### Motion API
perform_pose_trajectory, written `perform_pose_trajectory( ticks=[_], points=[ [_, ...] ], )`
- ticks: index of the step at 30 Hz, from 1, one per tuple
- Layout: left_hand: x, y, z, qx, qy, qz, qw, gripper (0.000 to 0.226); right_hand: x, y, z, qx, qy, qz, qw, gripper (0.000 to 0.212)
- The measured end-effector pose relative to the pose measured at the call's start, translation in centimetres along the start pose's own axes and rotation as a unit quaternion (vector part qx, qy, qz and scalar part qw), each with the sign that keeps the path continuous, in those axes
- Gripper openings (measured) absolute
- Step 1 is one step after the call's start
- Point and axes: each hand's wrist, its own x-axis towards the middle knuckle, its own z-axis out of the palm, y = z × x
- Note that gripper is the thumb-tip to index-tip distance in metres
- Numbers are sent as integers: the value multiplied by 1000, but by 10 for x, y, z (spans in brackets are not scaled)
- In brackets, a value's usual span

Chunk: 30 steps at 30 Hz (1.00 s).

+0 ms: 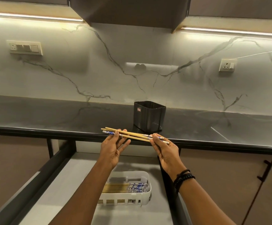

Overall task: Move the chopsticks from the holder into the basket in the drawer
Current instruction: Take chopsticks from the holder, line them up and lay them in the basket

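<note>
Both of my hands hold a small bunch of wooden chopsticks (134,136) with blue-and-white patterned ends, level and crosswise, in front of the counter edge and above the open drawer. My left hand (113,147) pinches the left end with its fingertips; my right hand (165,151) pinches the right end. Behind them on the counter stands the black chopstick holder (149,116); no chopsticks stick out of it. Down in the drawer sits a white slotted basket (145,198) with several chopsticks (127,187) lying flat in it, partly hidden by my left forearm.
The dark counter (51,117) runs left to right beneath a marble backsplash with wall sockets. The open drawer (64,184) has a grey floor and dark side rails. A brown cabinet door with a black handle (265,170) is on the right.
</note>
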Motion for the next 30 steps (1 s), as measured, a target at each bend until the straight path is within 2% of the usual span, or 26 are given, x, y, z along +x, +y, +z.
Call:
perform_pose_trajectory(
  ticks=[6, 10, 13, 16, 18, 20, 22, 23, 24, 26, 30],
  points=[
    [0, 2, -1, -8, 9, 12, 1000, 20, -1, -2, -2, -5, 21, -6, 1000, 39],
    [0, 3, -1, -12, 53, 20, 998, 24, -2, -5, -3, -17, 52, -13, 998, 31],
    [3, 8, -5, 18, 123, 79, 989, 22, -1, -12, -9, -20, 76, -22, 997, 29],
    [5, 15, -7, 120, 147, 183, 965, 25, -1, -16, -13, -62, 77, -44, 994, 22],
    [4, 14, -3, 263, 95, 293, 914, 25, -1, -16, -13, -103, 56, -54, 992, 18],
    [-1, 2, 3, 432, 4, 379, 818, 22, -2, -15, -11, -149, 26, -54, 987, 17],
    [-3, -15, 8, 550, -67, 402, 729, 23, -4, -11, -8, -194, -15, -55, 979, 22],
    [-3, -23, 9, 586, -104, 396, 699, 25, -5, -10, -6, -214, -37, -59, 974, 23],
    [-3, -30, 10, 610, -141, 381, 680, 30, -7, -8, -4, -233, -55, -63, 969, 24],
    [-3, -38, 8, 635, -188, 342, 666, 38, -9, -6, -2, -257, -75, -68, 961, 30],
    [2, -37, 5, 640, -185, 337, 665, 41, -8, -5, -2, -257, -78, -61, 961, 43]
  ],
)
